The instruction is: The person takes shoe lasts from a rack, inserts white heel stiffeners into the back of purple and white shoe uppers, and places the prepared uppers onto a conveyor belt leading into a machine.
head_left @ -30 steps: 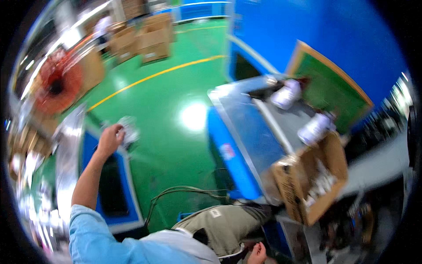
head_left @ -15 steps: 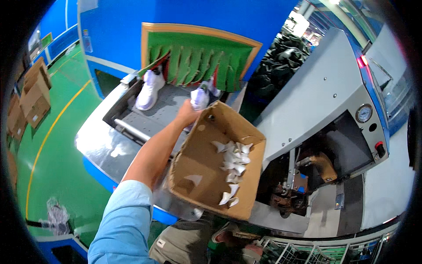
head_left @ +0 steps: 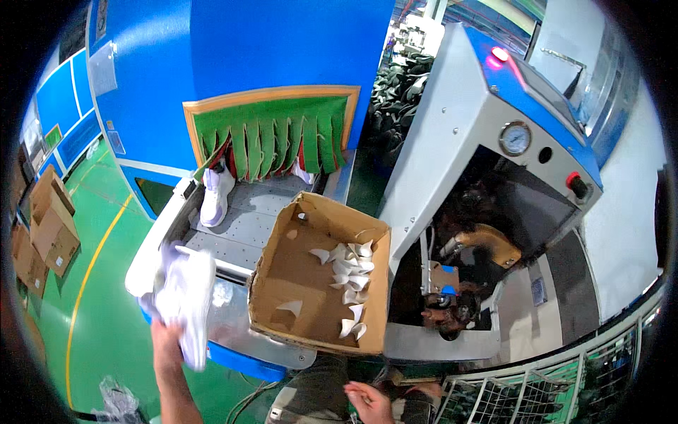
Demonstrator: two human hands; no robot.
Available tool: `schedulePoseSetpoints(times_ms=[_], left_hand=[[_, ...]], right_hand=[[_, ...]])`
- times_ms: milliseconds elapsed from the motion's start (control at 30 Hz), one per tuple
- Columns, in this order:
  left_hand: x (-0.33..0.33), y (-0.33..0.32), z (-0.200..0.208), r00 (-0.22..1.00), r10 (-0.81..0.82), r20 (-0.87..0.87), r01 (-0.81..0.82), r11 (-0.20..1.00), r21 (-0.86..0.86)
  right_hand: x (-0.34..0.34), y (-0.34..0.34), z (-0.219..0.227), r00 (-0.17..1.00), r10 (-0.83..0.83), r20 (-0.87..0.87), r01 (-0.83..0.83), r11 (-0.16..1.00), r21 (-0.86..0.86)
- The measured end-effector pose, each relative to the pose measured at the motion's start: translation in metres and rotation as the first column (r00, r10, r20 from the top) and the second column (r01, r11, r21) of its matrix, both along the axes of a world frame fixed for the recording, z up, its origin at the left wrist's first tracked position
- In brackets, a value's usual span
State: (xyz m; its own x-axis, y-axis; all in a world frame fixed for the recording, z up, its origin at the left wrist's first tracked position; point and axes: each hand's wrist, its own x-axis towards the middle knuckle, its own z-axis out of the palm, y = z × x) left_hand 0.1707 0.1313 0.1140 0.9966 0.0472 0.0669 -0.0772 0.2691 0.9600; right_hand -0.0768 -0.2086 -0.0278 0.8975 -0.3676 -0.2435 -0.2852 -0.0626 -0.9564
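My left hand [head_left: 168, 338] grips a white sports shoe [head_left: 189, 300] by its lower end, tilted up over the near left corner of the machine's conveyor. The shoe is blurred by motion. Low in the middle, my right hand [head_left: 371, 403] has its fingers partly stretched out, with nothing visible in them. A second white shoe [head_left: 215, 198] stands on the grey perforated conveyor [head_left: 244, 212], at the left edge of the green strip curtain [head_left: 272, 145]. Part of another white shoe [head_left: 302, 174] shows beneath the curtain's right side; the rest is hidden.
An open cardboard box [head_left: 282, 247] holding several curved white pieces [head_left: 351, 272] sits right of the conveyor. A grey machine [head_left: 452, 155] with a pressure gauge [head_left: 515, 138] and red knob [head_left: 573, 181] stands at right. Wire racks [head_left: 522, 396] are at lower right, cardboard boxes [head_left: 53, 233] far left.
My left hand has drawn the shoe from beside the curtain toward me and to the left. My right hand has come into view. The camera view has shifted.
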Motion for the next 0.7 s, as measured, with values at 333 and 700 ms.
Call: schedulePoseSetpoints(times_ms=[333, 700], left_hand=[[-0.168, -0.15, -0.018, 0.757, -0.496, -0.425, 0.648, 0.648, 0.4], [-0.208, -0.222, -0.055, 0.513, -0.858, 0.025, 0.575, 0.365, 0.732]], right_hand=[[0.012, 0.057, 0.105, 0.862, -0.109, 0.495, -0.004, 0.975, 0.223], [-0.098, -0.018, 0.088, 0.838, -0.421, 0.347, 0.316, 0.893, 0.319]])
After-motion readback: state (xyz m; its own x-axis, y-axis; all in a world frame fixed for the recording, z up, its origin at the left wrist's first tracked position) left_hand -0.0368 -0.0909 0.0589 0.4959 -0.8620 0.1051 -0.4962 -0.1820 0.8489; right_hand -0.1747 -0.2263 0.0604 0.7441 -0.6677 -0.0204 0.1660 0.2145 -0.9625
